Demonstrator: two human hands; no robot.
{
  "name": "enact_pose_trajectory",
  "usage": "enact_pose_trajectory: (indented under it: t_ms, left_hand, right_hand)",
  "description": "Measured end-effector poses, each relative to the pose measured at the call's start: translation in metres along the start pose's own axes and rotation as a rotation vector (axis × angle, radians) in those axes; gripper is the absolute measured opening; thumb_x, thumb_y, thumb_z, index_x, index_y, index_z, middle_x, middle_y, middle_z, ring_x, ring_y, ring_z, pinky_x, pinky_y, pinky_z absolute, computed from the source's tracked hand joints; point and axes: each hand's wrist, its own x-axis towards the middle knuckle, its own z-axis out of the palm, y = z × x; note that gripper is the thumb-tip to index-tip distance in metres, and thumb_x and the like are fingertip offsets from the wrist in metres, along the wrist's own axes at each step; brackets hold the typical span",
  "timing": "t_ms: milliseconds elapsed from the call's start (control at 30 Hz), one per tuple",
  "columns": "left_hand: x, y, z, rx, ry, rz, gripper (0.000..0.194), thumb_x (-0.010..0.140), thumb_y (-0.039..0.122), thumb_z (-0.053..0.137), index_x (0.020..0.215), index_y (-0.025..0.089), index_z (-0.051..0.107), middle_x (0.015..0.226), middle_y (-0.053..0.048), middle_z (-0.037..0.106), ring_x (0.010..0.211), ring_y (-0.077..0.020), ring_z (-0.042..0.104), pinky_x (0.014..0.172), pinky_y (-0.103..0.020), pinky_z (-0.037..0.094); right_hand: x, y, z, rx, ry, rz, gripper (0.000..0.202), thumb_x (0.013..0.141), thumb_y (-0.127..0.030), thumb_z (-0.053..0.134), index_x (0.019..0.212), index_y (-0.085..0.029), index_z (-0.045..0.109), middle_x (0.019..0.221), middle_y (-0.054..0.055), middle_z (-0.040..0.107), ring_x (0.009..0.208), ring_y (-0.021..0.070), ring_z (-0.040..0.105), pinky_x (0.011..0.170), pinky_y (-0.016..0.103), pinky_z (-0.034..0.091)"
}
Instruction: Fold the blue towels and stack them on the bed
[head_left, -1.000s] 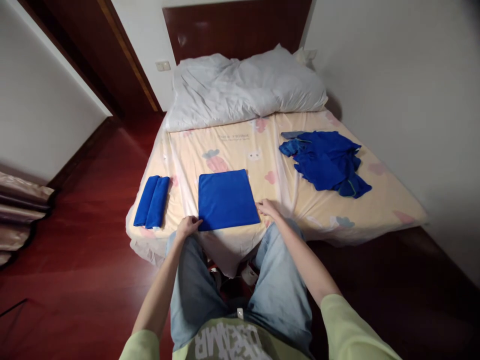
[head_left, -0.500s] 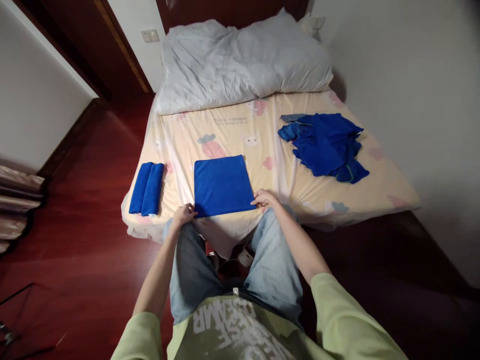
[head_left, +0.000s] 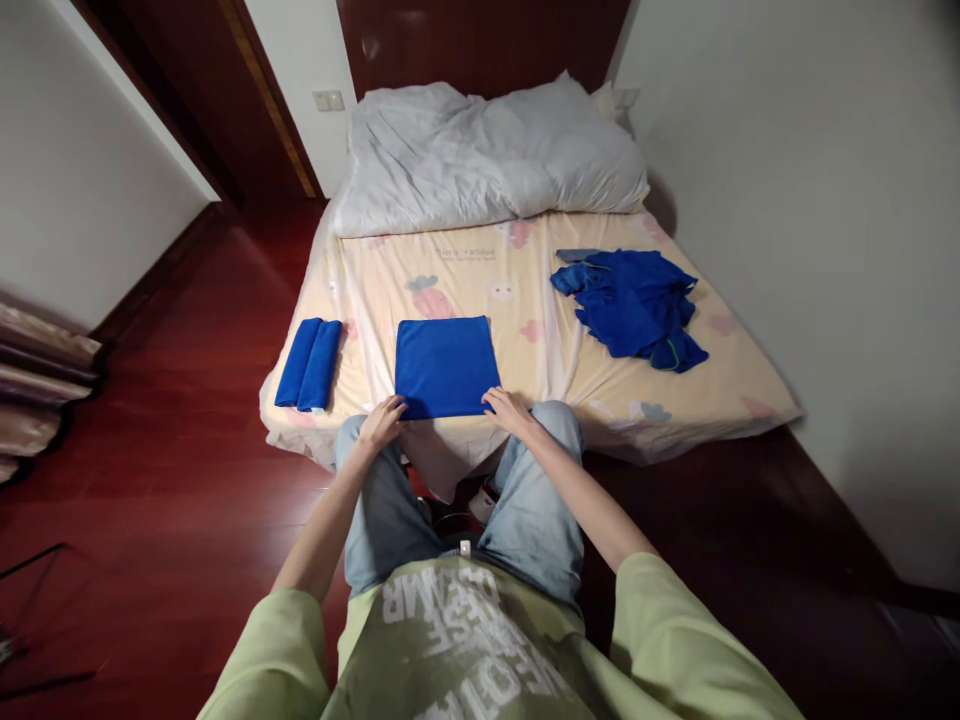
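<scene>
On the bed (head_left: pixel 525 300) before us, the blue cloth (head_left: pixel 445 365) lies flat and square just past our knees. Our left hand (head_left: pixel 382 422) and right hand (head_left: pixel 508 408) each pinch a near corner, equally close, fingers curled on the edge.

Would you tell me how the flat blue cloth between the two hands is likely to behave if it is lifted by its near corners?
The blue cloth looks thin and soft, so it would probably hang limp and unfold. It likely weighs little: the sheet barely dents beneath it. With the left hand and right hand at its corners, pushing would probably wrinkle it.
</scene>
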Motion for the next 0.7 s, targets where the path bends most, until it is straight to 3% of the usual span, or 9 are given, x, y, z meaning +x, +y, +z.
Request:
enact_pose_trajectory:
  t_ms: [200,467,700]
  left_hand:
    - [0.006,-0.006,0.013,0.047,-0.022,0.027,0.055,0.086,0.002,0.049,0.137,0.014,0.065,0.15,-0.018,0.059,0.143,-0.0262,0.054,0.123,-0.037,0.041]
    - [0.013,-0.009,0.017,0.047,-0.007,0.018,0.051,0.089,0.0,0.046,0.131,0.019,0.068,0.14,-0.014,0.066,0.141,-0.0216,0.057,0.121,-0.033,0.043]
    - [0.004,-0.015,0.014,0.015,0.02,-0.036,0.053,0.089,0.001,0.046,0.132,0.022,0.069,0.143,-0.012,0.066,0.135,-0.0207,0.062,0.118,-0.034,0.046]
  right_hand:
    - [0.0,-0.003,0.01,-0.183,-0.063,0.086,0.052,0.096,0.0,0.038,0.141,-0.012,0.061,0.138,0.018,0.062,0.13,0.026,0.055,0.113,0.036,0.043]
    - [0.003,-0.01,0.016,-0.202,-0.041,0.161,0.051,0.098,-0.003,0.033,0.139,-0.013,0.063,0.139,0.02,0.062,0.133,0.0287,0.054,0.114,0.038,0.04]
    - [0.002,-0.003,0.025,-0.07,0.01,0.307,0.042,0.099,-0.006,0.038,0.121,-0.017,0.073,0.127,0.02,0.07,0.118,0.0287,0.067,0.102,0.038,0.05]
